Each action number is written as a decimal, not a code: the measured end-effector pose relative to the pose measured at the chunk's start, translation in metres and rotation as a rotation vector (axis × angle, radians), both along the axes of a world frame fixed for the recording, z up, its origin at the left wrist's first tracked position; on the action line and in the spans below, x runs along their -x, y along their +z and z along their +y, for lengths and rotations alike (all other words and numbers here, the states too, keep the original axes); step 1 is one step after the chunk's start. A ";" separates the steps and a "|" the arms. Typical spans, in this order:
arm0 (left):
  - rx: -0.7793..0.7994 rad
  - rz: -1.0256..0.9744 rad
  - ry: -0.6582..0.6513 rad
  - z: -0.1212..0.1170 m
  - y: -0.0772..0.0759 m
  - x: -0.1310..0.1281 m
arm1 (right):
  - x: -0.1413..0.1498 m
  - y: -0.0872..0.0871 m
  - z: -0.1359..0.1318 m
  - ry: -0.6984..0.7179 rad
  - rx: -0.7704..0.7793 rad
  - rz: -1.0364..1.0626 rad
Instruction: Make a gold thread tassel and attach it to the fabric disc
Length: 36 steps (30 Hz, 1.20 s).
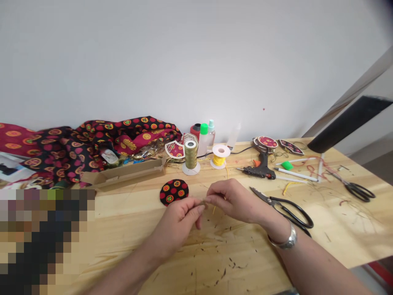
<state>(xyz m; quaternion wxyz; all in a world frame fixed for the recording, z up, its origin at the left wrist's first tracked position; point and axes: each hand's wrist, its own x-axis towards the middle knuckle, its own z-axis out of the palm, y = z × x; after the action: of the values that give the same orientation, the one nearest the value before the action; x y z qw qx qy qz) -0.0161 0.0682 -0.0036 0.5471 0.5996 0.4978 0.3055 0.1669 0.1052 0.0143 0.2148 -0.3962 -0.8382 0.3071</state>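
Two hands, left hand (181, 215) and right hand (233, 200), meet fingertip to fingertip above the desk (129, 229), both pinched; what they grip is too small to tell. Yellow cord (214, 210) dangles below the right hand, its spool (219, 160) just beyond. We judge fine cord work in hand; the next move calls for a steady pinch and slack.
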 end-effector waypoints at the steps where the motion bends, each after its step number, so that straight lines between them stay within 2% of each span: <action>1: 0.024 -0.011 0.019 0.000 -0.001 0.000 | 0.000 -0.002 0.001 -0.011 -0.009 0.011; 4: 0.103 -0.079 0.099 0.001 -0.003 0.000 | -0.002 -0.004 0.006 -0.091 -0.056 0.024; 7: 0.130 -0.126 0.180 0.002 -0.002 0.000 | -0.009 0.006 0.008 -0.253 -0.161 -0.043; 10: 0.141 -0.133 0.231 0.003 0.000 0.001 | -0.025 0.021 0.000 -0.397 -0.237 -0.222; 12: 0.138 -0.134 0.250 0.003 0.000 0.002 | -0.042 0.026 -0.010 -0.451 -0.224 -0.412; 14: 0.133 -0.148 0.246 0.002 -0.001 0.003 | -0.064 0.021 -0.024 -0.499 -0.193 -0.624; 17: 0.129 -0.173 0.224 0.002 -0.003 0.002 | -0.100 0.000 -0.046 -0.614 -0.164 -0.762; 20: 0.132 -0.172 0.231 0.001 -0.003 0.000 | -0.123 -0.020 -0.063 -0.654 -0.113 -0.740; 22: 0.135 -0.163 0.241 0.001 -0.002 0.000 | -0.129 -0.026 -0.071 -0.656 -0.096 -0.695; 31: 0.148 -0.183 0.274 0.002 -0.004 -0.001 | -0.131 -0.030 -0.074 -0.705 -0.019 -0.674; 34: 0.177 -0.191 0.285 0.002 -0.005 -0.001 | -0.131 -0.028 -0.077 -0.742 -0.019 -0.568; 36: 0.193 -0.197 0.287 0.003 -0.006 -0.001 | -0.126 -0.022 -0.080 -0.733 -0.012 -0.416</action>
<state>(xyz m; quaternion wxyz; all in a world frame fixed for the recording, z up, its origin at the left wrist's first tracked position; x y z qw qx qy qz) -0.0152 0.0708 -0.0095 0.5990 0.4346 0.5490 0.3886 0.2926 0.0256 -0.0077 0.1383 -0.7206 -0.6690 0.1186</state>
